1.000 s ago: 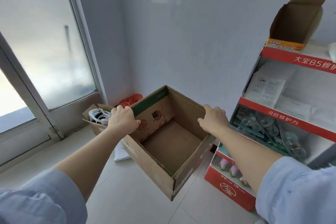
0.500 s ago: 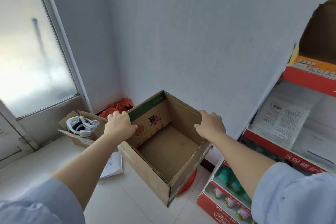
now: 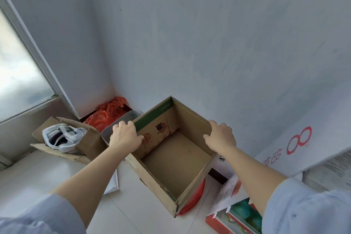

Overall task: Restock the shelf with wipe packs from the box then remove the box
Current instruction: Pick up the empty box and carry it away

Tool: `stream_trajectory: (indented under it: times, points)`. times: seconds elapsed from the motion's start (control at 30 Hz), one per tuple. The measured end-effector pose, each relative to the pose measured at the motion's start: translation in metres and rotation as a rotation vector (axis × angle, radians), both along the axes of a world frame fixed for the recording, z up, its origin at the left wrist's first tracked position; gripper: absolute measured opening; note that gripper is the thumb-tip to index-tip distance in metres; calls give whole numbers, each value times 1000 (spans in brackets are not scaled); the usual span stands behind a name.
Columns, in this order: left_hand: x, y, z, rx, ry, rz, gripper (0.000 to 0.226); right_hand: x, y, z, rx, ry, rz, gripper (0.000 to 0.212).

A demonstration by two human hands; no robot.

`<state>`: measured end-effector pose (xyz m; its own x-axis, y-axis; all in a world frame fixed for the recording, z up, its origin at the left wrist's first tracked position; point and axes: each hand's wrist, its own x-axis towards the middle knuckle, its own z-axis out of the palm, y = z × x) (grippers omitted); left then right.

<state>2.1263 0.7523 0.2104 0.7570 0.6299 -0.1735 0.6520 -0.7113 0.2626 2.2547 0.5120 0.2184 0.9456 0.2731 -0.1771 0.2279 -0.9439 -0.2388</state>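
Over in the corner by the wall, the cardboard box (image 3: pixel 157 133) is open-topped and empty, tilted a bit, with 2 hands on it. Left hand (image 3: pixel 124 137) grips the left rim, fingers hooked over the edge, thumb on the inside wall. Right hand (image 3: pixel 220 137) grips the opposite rim the same way. The box's near corner overlaps a red basin (image 3: pixel 193 199). Just left there's 1 smaller carton (image 3: pixel 91 142) with white stuff inside, and an orange bag (image 3: pixel 108 112) behind it.
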Motion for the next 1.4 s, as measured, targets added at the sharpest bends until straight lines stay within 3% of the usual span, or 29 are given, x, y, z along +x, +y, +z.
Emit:
stream_trajectory:
  times: [0.8,1.4]
  points:
    - [138,31,-221,-131,87,4,60,146,23,-225,29,187,-12,70]
    - [148,21,-265,-79,64,-40,79,157,12,-282,-21,328,44,85]
